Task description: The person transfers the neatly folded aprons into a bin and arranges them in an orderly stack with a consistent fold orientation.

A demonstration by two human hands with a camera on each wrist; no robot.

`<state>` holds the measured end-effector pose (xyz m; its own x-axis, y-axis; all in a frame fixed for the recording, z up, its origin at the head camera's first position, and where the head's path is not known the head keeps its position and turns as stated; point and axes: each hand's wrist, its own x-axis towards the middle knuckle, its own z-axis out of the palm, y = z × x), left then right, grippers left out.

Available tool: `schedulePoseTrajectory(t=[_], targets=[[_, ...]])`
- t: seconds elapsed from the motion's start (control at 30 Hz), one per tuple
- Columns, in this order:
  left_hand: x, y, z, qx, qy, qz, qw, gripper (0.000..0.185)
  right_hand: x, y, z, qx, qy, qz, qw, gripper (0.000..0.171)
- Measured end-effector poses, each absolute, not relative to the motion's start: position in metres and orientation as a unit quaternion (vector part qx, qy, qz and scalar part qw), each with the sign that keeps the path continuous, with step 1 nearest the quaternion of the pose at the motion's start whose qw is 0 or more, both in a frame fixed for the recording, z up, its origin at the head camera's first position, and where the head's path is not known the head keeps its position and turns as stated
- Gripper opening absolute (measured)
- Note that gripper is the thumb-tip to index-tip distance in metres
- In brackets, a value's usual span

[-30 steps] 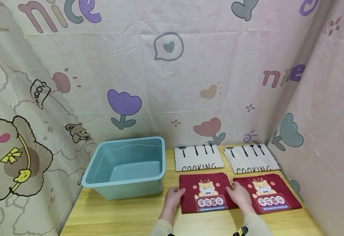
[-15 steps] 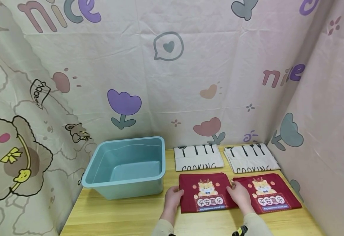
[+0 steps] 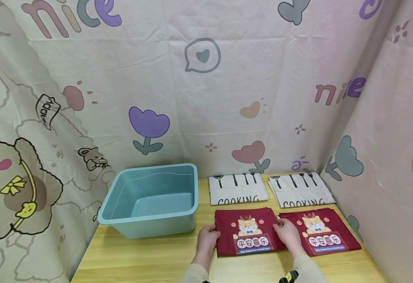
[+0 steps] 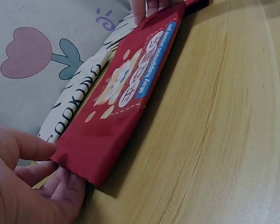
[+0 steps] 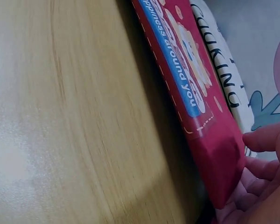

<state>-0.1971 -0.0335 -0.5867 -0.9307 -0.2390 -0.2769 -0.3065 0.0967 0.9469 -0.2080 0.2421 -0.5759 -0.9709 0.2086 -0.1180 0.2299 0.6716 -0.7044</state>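
Note:
A folded red cloth (image 3: pixel 242 220) with a cartoon animal print lies on the table in front of me. At its left edge, my left hand (image 3: pixel 207 239) grips the cloth, thumb above and fingers tucked beneath, as the left wrist view shows. Opposite, my right hand (image 3: pixel 288 236) pinches the right edge the same way; in the right wrist view the fingers (image 5: pixel 259 184) reach under the corner. Their tips are hidden by the fabric. A second red cloth (image 3: pixel 344 234) with the same print lies just right of the held one, partly behind my right hand.
To the left stands a teal plastic bin (image 3: pixel 153 228), open at the top, with nothing visible inside. Behind the red cloths lie two folded white cloths, one on the left (image 3: pixel 240 190) and one on the right (image 3: pixel 303 190), printed COOKING. A patterned curtain (image 3: pixel 206 110) closes off the back.
My left thumb has shifted slightly down along the cloth's left edge. My right hand has moved a touch to the right. The cloths and the bin stay where they were.

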Motion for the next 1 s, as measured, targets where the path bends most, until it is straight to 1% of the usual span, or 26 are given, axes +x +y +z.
schedulePoseTrajectory(t=[0.17,0.37,0.47,0.6,0.7,1.0], targets=[[-0.196,-0.033,-0.586,-0.174,0.734,0.657,0.013,0.037,-0.208,0.241,-0.576,0.123,0.908,-0.400,0.005,0.040],[-0.195,-0.034,-0.584,-0.178,0.740,0.649,0.000,0.036,-0.208,0.242,-0.575,0.123,0.892,-0.436,0.014,0.039],[-0.196,-0.034,-0.580,-0.178,0.737,0.652,-0.006,0.036,-0.206,0.243,-0.571,0.126,0.875,-0.467,0.021,0.039],[-0.198,-0.032,-0.575,-0.175,0.734,0.657,-0.011,0.036,-0.205,0.245,-0.563,0.127,0.863,-0.489,0.016,0.037],[-0.199,-0.031,-0.573,-0.173,0.729,0.662,-0.011,0.036,-0.206,0.248,-0.559,0.123,0.857,-0.500,0.009,0.035],[-0.200,-0.031,-0.560,-0.178,0.713,0.678,-0.002,0.037,-0.205,0.256,-0.549,0.126,0.839,-0.530,0.007,0.037]])
